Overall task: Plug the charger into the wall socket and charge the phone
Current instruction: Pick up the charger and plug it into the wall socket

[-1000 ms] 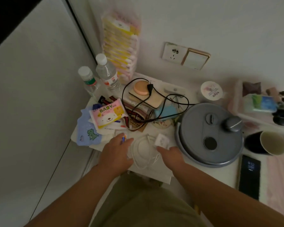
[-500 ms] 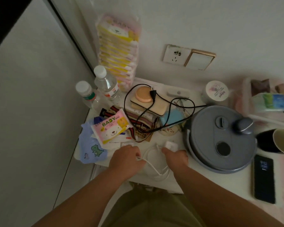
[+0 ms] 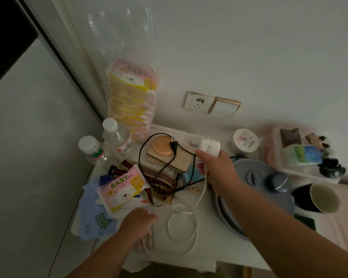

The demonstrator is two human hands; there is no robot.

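Note:
My right hand (image 3: 215,169) grips the white charger (image 3: 209,147) and holds it lifted above the cluttered table, below and slightly right of the wall socket (image 3: 197,102). The charger's white cable (image 3: 182,219) hangs down from that hand and loops on the white table (image 3: 209,251). My left hand (image 3: 138,222) rests near the table's front edge, closed on the other end of the cable. The phone (image 3: 305,221) is a dark slab at the right, mostly hidden behind my right forearm.
A gold-framed switch (image 3: 224,107) sits right of the socket. A grey round appliance (image 3: 255,189), a black mug (image 3: 315,197), two water bottles (image 3: 117,138), a stack of tissue packs (image 3: 132,99), a black cord (image 3: 165,167) and a baby-wipes pack (image 3: 122,190) crowd the table.
My right hand has lifted the charger off the table and carried it up toward the wall. The cable has stretched out after it. My left hand has stayed low, holding the cable.

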